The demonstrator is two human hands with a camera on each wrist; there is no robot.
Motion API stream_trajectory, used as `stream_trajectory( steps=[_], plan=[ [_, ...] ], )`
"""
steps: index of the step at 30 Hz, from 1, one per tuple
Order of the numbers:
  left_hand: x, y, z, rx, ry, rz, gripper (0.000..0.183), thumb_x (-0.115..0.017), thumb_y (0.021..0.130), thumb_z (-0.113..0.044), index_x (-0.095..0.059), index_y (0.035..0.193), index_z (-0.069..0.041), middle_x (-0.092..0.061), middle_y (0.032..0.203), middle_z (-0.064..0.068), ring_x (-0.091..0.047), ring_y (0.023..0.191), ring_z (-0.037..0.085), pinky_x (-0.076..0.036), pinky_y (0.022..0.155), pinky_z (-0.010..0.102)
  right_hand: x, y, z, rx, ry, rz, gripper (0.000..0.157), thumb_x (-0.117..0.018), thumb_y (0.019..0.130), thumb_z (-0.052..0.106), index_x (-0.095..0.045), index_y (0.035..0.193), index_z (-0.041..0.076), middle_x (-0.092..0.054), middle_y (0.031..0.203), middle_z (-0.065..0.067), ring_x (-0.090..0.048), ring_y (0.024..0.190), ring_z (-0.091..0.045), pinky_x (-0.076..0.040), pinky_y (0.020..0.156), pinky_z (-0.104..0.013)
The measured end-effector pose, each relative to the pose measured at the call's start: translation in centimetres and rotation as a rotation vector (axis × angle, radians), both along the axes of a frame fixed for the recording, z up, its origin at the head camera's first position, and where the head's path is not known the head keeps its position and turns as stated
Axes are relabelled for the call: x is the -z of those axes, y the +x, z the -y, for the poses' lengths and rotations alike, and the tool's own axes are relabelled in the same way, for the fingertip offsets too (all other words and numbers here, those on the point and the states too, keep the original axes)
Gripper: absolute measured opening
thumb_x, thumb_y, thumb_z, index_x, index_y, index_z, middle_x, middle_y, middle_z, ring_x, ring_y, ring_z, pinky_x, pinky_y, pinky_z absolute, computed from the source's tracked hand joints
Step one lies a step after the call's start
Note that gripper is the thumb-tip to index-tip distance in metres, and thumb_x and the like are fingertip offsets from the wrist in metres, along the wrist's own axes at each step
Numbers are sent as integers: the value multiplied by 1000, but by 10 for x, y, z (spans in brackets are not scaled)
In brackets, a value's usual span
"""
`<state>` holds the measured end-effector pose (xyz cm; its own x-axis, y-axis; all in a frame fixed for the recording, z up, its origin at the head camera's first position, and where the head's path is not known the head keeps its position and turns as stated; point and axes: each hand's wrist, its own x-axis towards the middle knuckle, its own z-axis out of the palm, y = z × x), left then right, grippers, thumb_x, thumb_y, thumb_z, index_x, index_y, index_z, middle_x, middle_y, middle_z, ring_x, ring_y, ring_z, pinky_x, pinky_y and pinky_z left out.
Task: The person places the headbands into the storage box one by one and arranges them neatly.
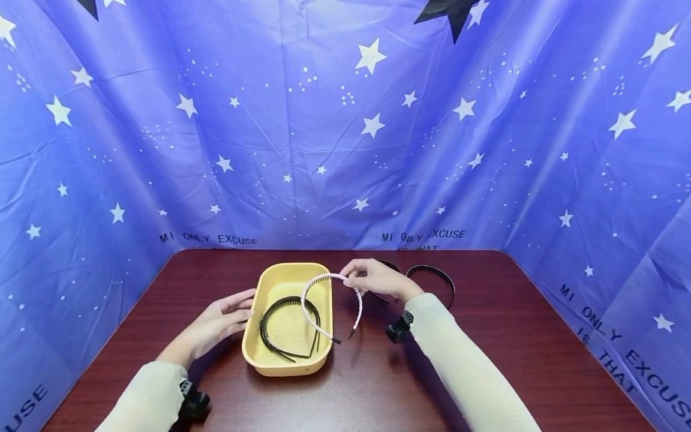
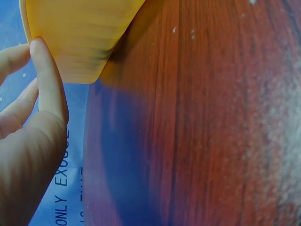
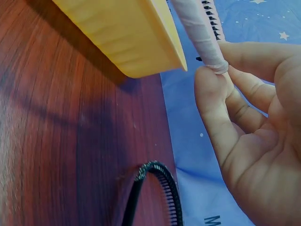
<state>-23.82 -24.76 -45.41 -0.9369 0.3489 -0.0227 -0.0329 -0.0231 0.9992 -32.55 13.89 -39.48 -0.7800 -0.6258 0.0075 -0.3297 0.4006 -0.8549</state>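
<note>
My right hand (image 1: 380, 280) pinches a pale pink headband (image 1: 326, 276) with inner teeth between thumb and fingers, near the top of its curve. The headband hangs over the right rim of a yellow plastic bin (image 1: 286, 371), its dark-tipped ends pointing down. Inside the bin lies a black toothed headband (image 1: 288, 300); whether a second overlaps it I cannot tell. My left hand (image 1: 218, 324) is at the bin's left side, fingers extended. In the left wrist view its thumb (image 2: 47, 70) touches the bin near the rim.
Right of the bin, a black headband (image 1: 452, 288) rests on the dark red wooden table (image 1: 356, 396). Another black headband (image 1: 388, 264) is partly hidden behind my right hand. A blue star-patterned cloth (image 1: 291, 120) surrounds the table at the back and sides.
</note>
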Motion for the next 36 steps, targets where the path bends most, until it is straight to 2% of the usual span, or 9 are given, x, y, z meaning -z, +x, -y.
stream_trajectory(
  steps=[3,8,14,17,25,29,32,36],
  plan=[
    [0,-1,-1,8,-5,0,67,-60,99,-4,-23,155,7,-36,148,34,-60,118,16,-52,96,33,3,0,5,-6,-38,16,23,-65,97,13,-65,117,1,-62,98,-24,-59,75,-15,-56,71,-32],
    [-1,0,-1,-2,-5,16,68,-61,99,-4,-24,155,6,-37,148,33,-60,118,18,-53,96,33,8,0,17,-26,-89,53,28,-65,97,11,-63,120,-4,-61,99,-27,-58,75,-14,-56,69,-30],
    [-2,1,-1,-6,-5,14,68,-60,99,-4,-24,155,5,-37,148,34,-59,120,21,-52,96,33,15,-3,33,-28,-106,48,26,-67,96,13,-64,118,-1,-63,92,-11,-59,77,-15,-56,69,-31],
    [-2,1,-1,-9,-6,12,68,-60,99,-3,-24,155,6,-37,148,34,-59,120,22,-53,96,33,16,-4,39,-40,-109,40,26,-67,96,14,-65,118,1,-63,92,-8,-60,79,-16,-56,70,-32],
    [-2,0,-2,-8,0,13,68,-61,99,-3,-24,155,6,-42,145,29,-61,116,16,-53,96,33,9,-2,56,-83,-60,24,23,-67,95,18,-66,115,6,-65,92,-6,-63,75,-16,-58,70,-33],
    [0,-1,-2,-6,1,13,68,-61,99,-3,-25,155,6,-46,143,25,-61,114,13,-53,96,33,5,-2,63,-99,-30,-4,23,-67,95,16,-66,115,5,-65,91,-4,-62,70,-15,-58,71,-39],
    [1,-2,-2,-5,0,12,68,-61,99,-4,-25,155,6,-46,143,25,-61,114,13,-53,96,34,5,-3,67,-116,-10,-21,23,-67,95,16,-66,114,4,-65,89,-2,-60,68,-13,-57,72,-48],
    [0,-1,-1,-6,2,10,68,-61,99,-3,-24,155,7,-48,141,23,-62,113,13,-53,96,34,5,-6,73,-113,28,-22,22,-67,94,14,-67,114,4,-68,87,-2,-61,66,-13,-58,70,-41]
  ],
)
